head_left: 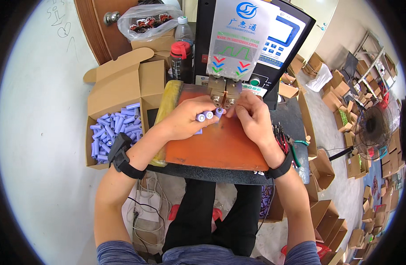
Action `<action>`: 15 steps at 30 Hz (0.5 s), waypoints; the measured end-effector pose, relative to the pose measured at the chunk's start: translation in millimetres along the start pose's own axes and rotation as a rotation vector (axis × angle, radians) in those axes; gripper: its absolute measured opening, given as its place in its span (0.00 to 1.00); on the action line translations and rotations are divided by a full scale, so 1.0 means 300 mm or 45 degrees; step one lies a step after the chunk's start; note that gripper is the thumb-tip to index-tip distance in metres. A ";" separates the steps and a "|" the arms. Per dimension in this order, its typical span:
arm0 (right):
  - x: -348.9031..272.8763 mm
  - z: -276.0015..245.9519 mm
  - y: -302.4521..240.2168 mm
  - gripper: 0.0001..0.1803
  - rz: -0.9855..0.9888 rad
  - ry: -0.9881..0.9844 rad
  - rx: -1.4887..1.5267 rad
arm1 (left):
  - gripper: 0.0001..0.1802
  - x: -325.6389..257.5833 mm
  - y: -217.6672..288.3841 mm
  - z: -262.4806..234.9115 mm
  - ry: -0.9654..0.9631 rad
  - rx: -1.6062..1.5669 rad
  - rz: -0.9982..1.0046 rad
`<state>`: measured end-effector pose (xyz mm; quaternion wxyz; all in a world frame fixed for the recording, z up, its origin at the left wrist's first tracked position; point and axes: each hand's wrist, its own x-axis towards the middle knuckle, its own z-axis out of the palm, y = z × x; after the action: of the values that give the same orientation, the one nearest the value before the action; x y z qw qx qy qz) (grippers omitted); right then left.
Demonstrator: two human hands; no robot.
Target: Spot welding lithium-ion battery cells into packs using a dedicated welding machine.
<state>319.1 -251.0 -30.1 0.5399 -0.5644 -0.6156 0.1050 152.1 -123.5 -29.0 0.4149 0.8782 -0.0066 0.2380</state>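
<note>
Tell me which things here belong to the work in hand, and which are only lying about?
In use:
- left hand holding purple cells
- right hand at the welder head
- orange board
- box of cells

Lying about:
- bottles
- plastic bag
- fan
- floor cartons

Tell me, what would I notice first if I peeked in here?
Two hands, the left hand and the right hand, hold small purple batteries under a machine's metal tips, mid-picture. At the left, an open cardboard box holds a heap of the same purple cells.
</note>
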 end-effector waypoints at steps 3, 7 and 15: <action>-0.030 0.030 -0.022 0.09 0.197 0.032 0.083 | 0.12 -0.014 -0.018 -0.007 0.023 0.079 0.039; -0.034 0.028 -0.017 0.04 0.042 0.183 -0.107 | 0.12 -0.004 -0.016 -0.005 0.018 0.074 0.032; -0.036 0.022 0.011 0.02 0.054 0.214 0.148 | 0.09 -0.003 0.002 -0.005 0.014 0.049 0.001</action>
<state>313.3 -255.4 -41.0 0.6192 -0.5517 -0.5490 0.1041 150.4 -122.9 -28.0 0.3980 0.8846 -0.0003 0.2430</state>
